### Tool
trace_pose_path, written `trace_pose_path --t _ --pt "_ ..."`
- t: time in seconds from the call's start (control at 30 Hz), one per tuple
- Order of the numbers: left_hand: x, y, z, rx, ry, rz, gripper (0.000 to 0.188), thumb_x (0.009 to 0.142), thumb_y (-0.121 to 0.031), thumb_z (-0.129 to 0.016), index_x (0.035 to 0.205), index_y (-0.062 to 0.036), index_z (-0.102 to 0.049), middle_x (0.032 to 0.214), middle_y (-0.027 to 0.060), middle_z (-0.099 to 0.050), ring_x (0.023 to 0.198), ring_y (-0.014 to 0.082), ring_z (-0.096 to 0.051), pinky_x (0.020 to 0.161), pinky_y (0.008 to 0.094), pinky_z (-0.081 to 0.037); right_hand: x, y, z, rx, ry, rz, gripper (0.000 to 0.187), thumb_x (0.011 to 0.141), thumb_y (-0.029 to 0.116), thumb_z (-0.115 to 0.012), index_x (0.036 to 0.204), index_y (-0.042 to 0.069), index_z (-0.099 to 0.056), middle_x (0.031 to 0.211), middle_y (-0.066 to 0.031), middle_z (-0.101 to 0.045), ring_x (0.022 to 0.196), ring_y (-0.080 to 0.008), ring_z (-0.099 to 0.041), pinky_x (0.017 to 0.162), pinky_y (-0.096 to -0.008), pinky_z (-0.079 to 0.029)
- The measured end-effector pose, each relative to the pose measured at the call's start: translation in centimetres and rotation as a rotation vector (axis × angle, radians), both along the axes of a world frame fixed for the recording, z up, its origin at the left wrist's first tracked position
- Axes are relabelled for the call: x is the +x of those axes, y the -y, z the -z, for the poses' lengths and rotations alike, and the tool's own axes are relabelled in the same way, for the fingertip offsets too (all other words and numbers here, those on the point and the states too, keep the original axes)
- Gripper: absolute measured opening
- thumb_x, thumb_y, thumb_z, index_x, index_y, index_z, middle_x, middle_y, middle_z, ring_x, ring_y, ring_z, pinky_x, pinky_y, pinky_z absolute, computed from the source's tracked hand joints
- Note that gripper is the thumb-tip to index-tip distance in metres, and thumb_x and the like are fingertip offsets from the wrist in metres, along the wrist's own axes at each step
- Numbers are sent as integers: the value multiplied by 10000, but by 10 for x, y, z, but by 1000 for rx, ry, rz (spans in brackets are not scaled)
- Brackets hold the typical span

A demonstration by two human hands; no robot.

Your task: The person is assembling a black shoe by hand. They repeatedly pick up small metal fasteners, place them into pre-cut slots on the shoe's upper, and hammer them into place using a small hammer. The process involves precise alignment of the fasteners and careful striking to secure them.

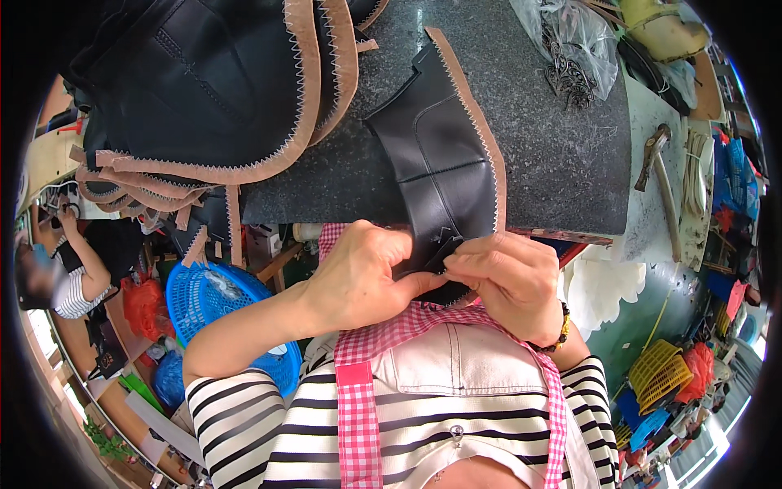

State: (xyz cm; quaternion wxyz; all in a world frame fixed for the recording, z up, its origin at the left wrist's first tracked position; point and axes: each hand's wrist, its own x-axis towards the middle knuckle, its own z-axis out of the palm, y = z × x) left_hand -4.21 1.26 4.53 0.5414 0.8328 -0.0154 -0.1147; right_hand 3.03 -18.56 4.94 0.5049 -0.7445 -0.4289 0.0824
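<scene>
A black leather piece (432, 155), its edge bordered by a brown strip with white zigzag stitching, lies partly on the dark speckled worktop and hangs over the near edge toward me. My left hand (362, 277) grips its near end, with the thumb pointing to the right. My right hand (515, 284) is closed at the same end, its fingertips pinched together against the left thumb tip. Small black tabs (445, 244) stand up from the leather at the fingertips. Whatever else may be between the right fingertips is hidden.
Several similar black leather pieces (204, 90) with brown edging are stacked at the far left. A clear bag with dark metal parts (570, 73) lies at the far right, near a hammer (664, 183). Below the table stands a blue basket (191, 297). Another person (77, 277) sits at the left.
</scene>
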Motion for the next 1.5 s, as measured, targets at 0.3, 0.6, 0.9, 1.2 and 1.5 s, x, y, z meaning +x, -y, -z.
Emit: trace_pose_path --t 0.3,0.6,0.9,1.2,1.5 --pt "-2 7 1 -58 25 -39 405 702 -136 -813 518 8 -482 486 179 -496 381 248 -497 399 348 -363 -13 2 -5 -139 -543 262 198 743 65 -811 864 -14 -677 794 -85 -715 711 -145 -713 629 -239 -557" --pt "-3 9 -1 -29 7 -1 410 714 -173 -801 507 -1 -492 473 185 -478 389 281 -509 401 367 -375 -16 3 -2 -119 -294 221 188 717 50 -810 849 -4 -688 755 -92 -689 638 -164 -684 565 -256 -531" --pt "-1 12 -4 20 44 63 370 716 -168 -779 514 8 -523 499 205 -498 434 347 -534 423 406 -397 -16 2 2 -83 -6 187 172 680 59 -799 786 37 -666 730 -78 -652 595 -223 -630 527 -309 -485" --pt "-1 15 -2 18 126 53 326 734 -140 -758 542 4 -537 522 193 -525 453 350 -548 425 414 -409 -4 2 5 -101 -141 147 200 657 58 -806 799 38 -667 763 -74 -650 664 -232 -643 587 -309 -508" --pt "-5 17 -5 79 193 77 299 746 -134 -755 570 -25 -539 506 143 -525 444 322 -556 429 406 -434 3 10 20 124 -168 49 255 548 -37 -820 742 24 -667 761 -66 -657 694 -186 -651 595 -281 -517"
